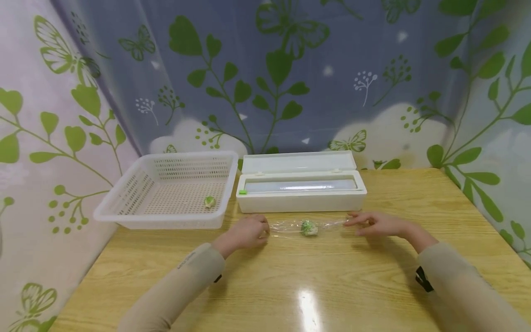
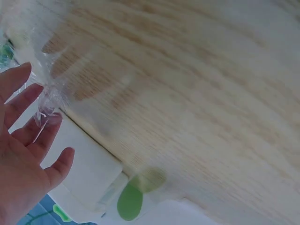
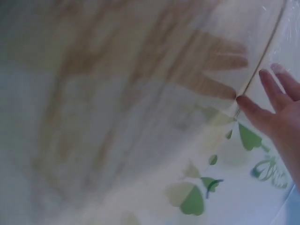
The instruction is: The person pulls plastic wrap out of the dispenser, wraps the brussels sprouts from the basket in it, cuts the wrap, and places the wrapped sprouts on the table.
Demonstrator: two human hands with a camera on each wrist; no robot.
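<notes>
On the table lies a Brussels sprout (image 1: 309,228), green and white, wrapped in clear cling film (image 1: 286,226) whose ends stretch out to both sides. At the film's left end is my left hand (image 1: 246,232); in the left wrist view, its fingers (image 2: 47,133) are loosely bent and spread, touching the crumpled film. By the right end, my right hand (image 1: 379,224) has its fingers extended and apart, touching or just above the film. The right wrist view shows those fingers (image 3: 276,96) spread, with no grip on anything visible.
Behind the film stands a white cling film dispenser (image 1: 300,203), its lid (image 1: 298,162) raised and a green tab at left. A white plastic basket (image 1: 166,222) at left holds another Brussels sprout (image 1: 209,202). Patterned curtains (image 1: 257,83) surround the wooden table (image 1: 265,286).
</notes>
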